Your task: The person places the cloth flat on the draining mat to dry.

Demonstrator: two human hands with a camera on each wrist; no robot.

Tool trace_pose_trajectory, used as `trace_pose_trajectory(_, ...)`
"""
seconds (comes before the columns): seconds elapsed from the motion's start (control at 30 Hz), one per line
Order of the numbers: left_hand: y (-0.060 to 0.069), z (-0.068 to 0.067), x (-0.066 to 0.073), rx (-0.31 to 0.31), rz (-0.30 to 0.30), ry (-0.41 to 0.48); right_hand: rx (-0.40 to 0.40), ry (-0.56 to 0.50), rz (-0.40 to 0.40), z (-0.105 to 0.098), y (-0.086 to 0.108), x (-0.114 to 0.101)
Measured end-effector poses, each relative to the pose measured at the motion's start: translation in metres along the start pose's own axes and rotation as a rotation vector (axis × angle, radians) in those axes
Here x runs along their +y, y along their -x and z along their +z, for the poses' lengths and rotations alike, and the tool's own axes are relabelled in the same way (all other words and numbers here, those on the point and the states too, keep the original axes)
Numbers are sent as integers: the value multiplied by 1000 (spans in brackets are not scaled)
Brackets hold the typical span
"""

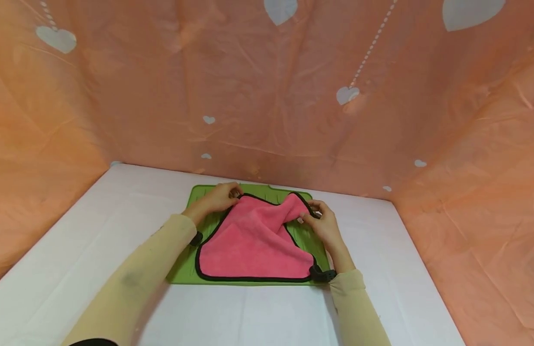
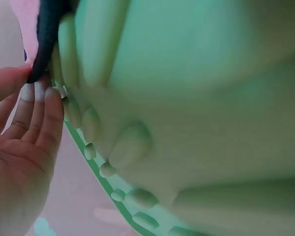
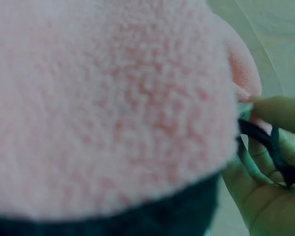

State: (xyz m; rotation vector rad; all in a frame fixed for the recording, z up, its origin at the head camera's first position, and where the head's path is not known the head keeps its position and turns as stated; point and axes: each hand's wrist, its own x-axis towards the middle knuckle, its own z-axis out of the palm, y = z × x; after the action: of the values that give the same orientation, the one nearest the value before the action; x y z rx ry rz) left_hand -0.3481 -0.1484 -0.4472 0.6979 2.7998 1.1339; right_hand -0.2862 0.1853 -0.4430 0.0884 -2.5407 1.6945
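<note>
A pink cloth with a black edge (image 1: pixel 254 240) lies spread and rumpled over a green ribbed mat (image 1: pixel 182 269). At the cloth's far left corner, my left hand (image 1: pixel 217 198) pinches the black border between thumb and fingers; the left wrist view shows this hand (image 2: pixel 27 123) gripping the corner's tip beside the mat. My right hand (image 1: pixel 325 223) holds the far right corner, which is lifted and folded up. Close to the right wrist camera, the cloth (image 3: pixel 113 98) hides much of the view, and that hand (image 3: pixel 270 182) shows at the right with the black edge across its fingers.
Under the mat is a white table surface (image 1: pixel 206 317). An orange curtain with pale hearts (image 1: pixel 258 96) hangs behind the table and along both sides. Dark wrist straps (image 1: pixel 322 275) sit by both sleeves, the right one over the cloth's near right corner.
</note>
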Motion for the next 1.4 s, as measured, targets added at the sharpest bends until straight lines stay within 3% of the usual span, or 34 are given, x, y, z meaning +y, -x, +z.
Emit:
trace_pose_trajectory(0.4,20,-16,11,95,-61,125,17,-117,20,-5,-5,-6)
trace_pose_trajectory(0.6,34,-22,6,153,-43,106,15,-129,-7,-11,-16,-9)
trace_pose_trajectory(0.8,45,-32,1,146,-62,79,1,-160,18,-18,-33,-11)
trace_pose_trajectory(0.93,50,-38,-5,154,-82,64,-51,-149,39,-20,-44,-9)
trace_pose_trajectory(1.03,52,-41,-11,169,-85,42,-88,-117,44,-19,-53,-6)
trace_pose_trajectory(1.23,49,-45,-22,164,-32,-41,-96,-26,34,-10,-68,4)
trace_pose_trajectory(1.33,46,-44,-27,145,-13,-66,-86,102,-8,-5,-73,9)
trace_pose_trajectory(1.4,45,-44,-30,123,-6,-80,-77,249,-61,-3,-76,12)
